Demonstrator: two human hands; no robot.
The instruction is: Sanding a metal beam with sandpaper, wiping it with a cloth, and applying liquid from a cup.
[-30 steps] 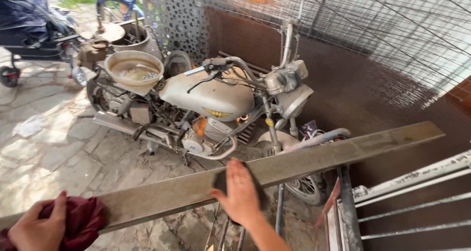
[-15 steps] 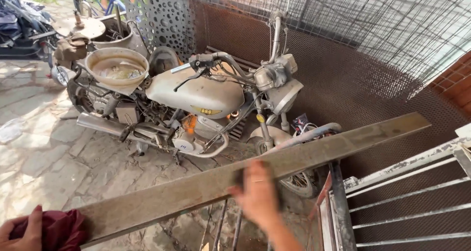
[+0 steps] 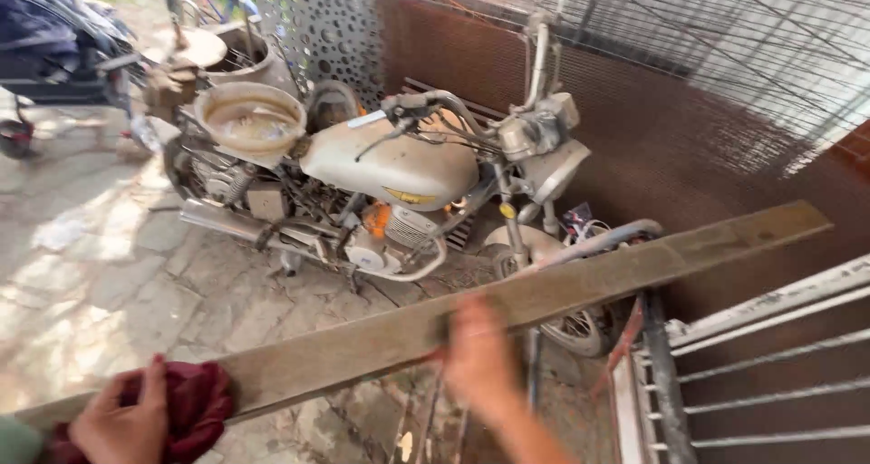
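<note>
While right hand (image 3: 478,355) rubs plank (image 3: 544,296) | left hand (image 3: 122,419) grips end

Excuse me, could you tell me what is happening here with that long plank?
A person holds a long wooden plank slanting across the view. The left hand steadies its near end over a dark red cloth, while the right hand, blurred, presses against the plank's middle. Behind it a dusty old motorcycle stands on the stone paving, with a metal basin resting on its seat.
</note>
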